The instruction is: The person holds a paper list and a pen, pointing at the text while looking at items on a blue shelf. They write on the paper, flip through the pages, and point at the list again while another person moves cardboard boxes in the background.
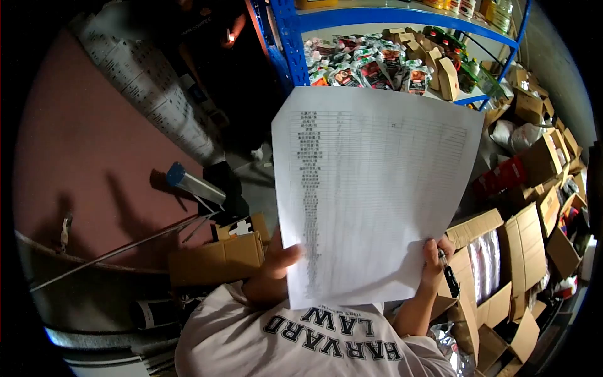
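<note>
A large white sheet of paper (377,201) printed with a table is held up in front of my chest. Rows of small text run down its left part, too small to read. My left hand (282,256) grips the lower left edge, thumb on the front. At the lower right edge my right hand (433,257) pinches the sheet and also holds a black pen (450,279), which points downward. The fingers behind the paper are hidden.
A blue-framed shelf (402,22) with packaged goods stands ahead. Opened cardboard boxes (524,251) crowd the right side. Another box (217,257) is at the left, near a blue-topped metal stand (198,182). A person in dark clothes (213,44) is at the upper left.
</note>
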Motion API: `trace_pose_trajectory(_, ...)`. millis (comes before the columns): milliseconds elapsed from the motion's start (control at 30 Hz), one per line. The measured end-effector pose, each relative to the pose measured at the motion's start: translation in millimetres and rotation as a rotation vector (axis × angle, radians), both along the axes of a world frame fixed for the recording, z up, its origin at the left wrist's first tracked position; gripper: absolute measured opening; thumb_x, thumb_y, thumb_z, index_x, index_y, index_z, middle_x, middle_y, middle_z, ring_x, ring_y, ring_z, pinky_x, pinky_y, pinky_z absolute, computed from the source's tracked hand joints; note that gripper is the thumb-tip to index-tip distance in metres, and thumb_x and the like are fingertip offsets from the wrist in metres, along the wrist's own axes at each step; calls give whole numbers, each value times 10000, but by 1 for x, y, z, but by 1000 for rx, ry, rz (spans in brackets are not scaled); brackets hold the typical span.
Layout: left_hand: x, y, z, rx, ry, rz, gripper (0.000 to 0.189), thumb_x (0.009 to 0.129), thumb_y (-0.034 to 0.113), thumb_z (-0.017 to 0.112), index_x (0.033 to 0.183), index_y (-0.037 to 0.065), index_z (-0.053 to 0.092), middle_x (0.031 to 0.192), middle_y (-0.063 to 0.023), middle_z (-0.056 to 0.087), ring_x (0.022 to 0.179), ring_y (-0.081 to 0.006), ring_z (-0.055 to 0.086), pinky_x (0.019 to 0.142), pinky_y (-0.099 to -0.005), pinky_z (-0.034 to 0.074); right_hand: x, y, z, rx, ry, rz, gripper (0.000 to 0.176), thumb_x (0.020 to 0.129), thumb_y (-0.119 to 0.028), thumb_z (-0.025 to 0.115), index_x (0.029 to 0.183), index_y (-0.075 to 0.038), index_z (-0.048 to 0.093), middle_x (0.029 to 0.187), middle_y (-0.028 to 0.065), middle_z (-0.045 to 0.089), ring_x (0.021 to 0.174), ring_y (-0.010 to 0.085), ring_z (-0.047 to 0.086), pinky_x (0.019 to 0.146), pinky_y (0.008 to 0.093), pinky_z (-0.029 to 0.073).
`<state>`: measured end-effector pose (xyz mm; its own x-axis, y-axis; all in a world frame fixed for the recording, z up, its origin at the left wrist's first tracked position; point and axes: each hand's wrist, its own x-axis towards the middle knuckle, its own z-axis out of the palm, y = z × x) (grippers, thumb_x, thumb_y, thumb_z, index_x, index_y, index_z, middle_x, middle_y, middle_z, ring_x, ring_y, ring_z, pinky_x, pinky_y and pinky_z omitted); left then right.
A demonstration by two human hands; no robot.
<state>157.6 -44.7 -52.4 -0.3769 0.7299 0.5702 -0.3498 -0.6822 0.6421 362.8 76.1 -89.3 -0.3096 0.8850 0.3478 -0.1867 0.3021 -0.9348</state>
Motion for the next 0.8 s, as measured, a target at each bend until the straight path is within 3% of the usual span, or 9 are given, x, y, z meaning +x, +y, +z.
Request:
trace_pose_trajectory(100,-2,8,2,-299,372,455,552,757,-38,378,1265,13,168,1252,-145,307,1127,-227,335,891,-279,292,-1,-2,-3,-16,153,-41,360,743,-306,527,557,-9,447,496,-32,387,454,57,325,433,209,220)
trace_pose_trajectory(133,-14,3,0,-361,755,435,499,766,-33,364,1246,26,245,1196,-180,374,1086,-239,393,871,-281,323,-2,-5,-7,-38,298,77,361,743,-363,505,713,-15,418,655,1,400,592,91,356,530,236,261)
trace_pose_trajectory(267,13,7,10,-429,1002,420,450,733,-26,465,1171,37,386,1131,-145,457,959,-260,511,761,-300,430,-8,-19,-50,-63,666,377,736,735,-554,422,1242,-47,257,1224,107,358,1084,226,390,879,367,344)
trace_pose_trajectory(367,8,14,10,-394,979,573,467,713,-39,495,1164,5,381,1113,-191,454,956,-280,507,762,-302,431,-7,-27,-25,-104,294,68,851,635,-557,568,1190,14,267,1134,105,395,1001,197,422,823,340,361)
trace_pose_trajectory(433,3,14,11,-413,957,641,459,716,-25,505,1155,-26,374,1116,-230,433,969,-289,496,768,-303,430,-5,-9,-18,-105,284,136,698,713,-508,497,1185,-35,296,1111,144,426,1057,232,386,870,353,315)
trace_pose_trajectory(500,2,11,10,-437,940,601,497,730,54,541,1177,-28,340,1153,-224,399,1022,-283,458,820,-320,402,-17,-9,2,-48,808,593,685,742,-529,425,1250,-113,233,1234,198,307,1173,292,256,941,423,218)
trace_pose_trajectory(533,4,14,5,-340,916,535,537,729,111,561,1189,-24,319,1165,-220,387,1046,-281,435,848,-329,380,-19,-6,-1,39,806,682,621,774,-532,361,1265,-180,215,1253,205,275,1212,309,162,953,484,137)
trace_pose_trajectory(667,22,11,11,-357,879,169,609,718,233,601,1210,22,311,1196,-182,372,1075,-273,409,884,-344,344,-34,-22,2,60,614,604,422,727,-344,578,1051,-141,399,1236,201,306,1183,387,183,946,527,122)
trace_pose_trajectory(800,34,15,9,-443,875,208,558,678,143,645,1166,37,395,1124,-169,454,1007,-251,475,823,-324,395,-42,-24,9,-87,554,395,394,695,-136,623,997,-100,372,1280,218,177,1116,382,313,753,409,463)
